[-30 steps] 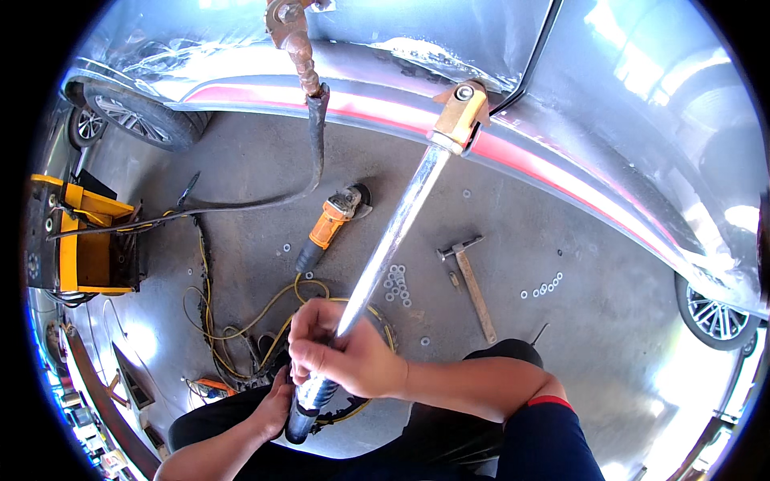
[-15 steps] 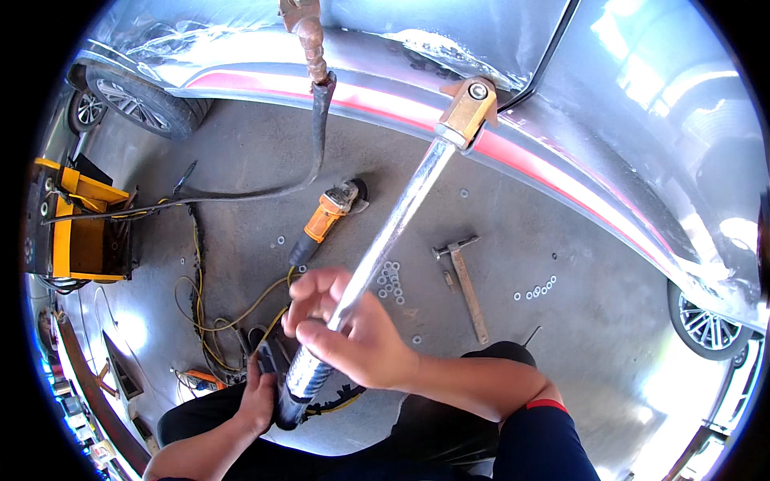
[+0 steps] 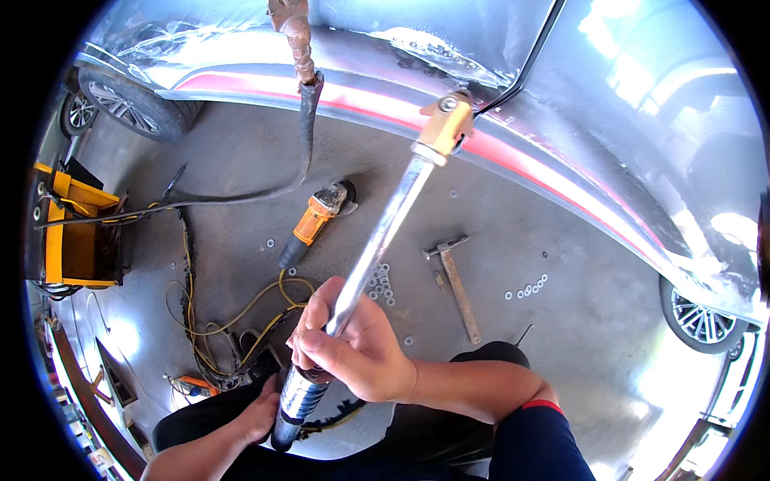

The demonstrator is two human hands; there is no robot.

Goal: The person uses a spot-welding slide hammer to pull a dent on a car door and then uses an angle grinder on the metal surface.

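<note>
A slide-hammer dent puller (image 3: 383,224) with a bright metal shaft slants up and away from my lap. Its brass-coloured head (image 3: 446,128) appears in front of the car's lower side; whether they touch I cannot tell. My right hand (image 3: 353,341) is closed round the shaft, just above the thick ribbed sleeve (image 3: 301,394) at the near end. Beside that sleeve, my left hand (image 3: 261,413) grips the tool's dark handle, its fingers partly hidden. The scuffed grey car side (image 3: 353,56) carries a red stripe along its sill.
On the floor lie an orange angle grinder (image 3: 317,215), a wooden-handled hammer (image 3: 459,293) and several washers (image 3: 381,284). A black cable with a copper-coloured end (image 3: 298,44) hangs at the car. Far left stands a yellow machine (image 3: 88,196); yellow cords (image 3: 241,309) trail nearby.
My right hand's fingers, looser before, have closed round the shaft. The puller's head has shifted slightly left and down in view, and the whole scene has shifted a little left.
</note>
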